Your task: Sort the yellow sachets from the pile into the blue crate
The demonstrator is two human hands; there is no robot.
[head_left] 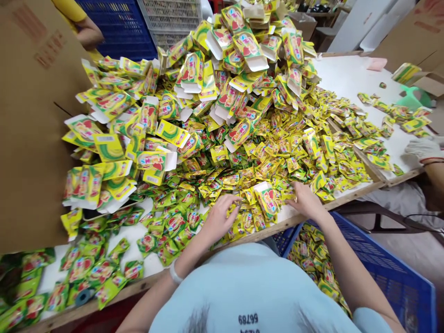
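Note:
A small yellow-green box (268, 200) with a watermelon print and a raised white flap lies between my hands, on small wrapped candy packets (248, 222) near the table's front edge. My left hand (222, 215) is left of the box, its fingers curled down together among the packets; what they hold, if anything, is hidden. To the right of the box, my right hand (305, 201) reaches into yellow packets, with thumb and fingers apart and touching them. Behind both hands rises a large heap of similar printed boxes (239, 134), many with flaps open.
A tall cardboard carton (34, 125) stands at left. Below the wooden table edge (360, 189) sits a blue crate (388, 263) with packets inside. At right is another person's gloved hand (425, 150); at far left back, another person's arm (89, 34). A blue roll (84, 297) lies front left.

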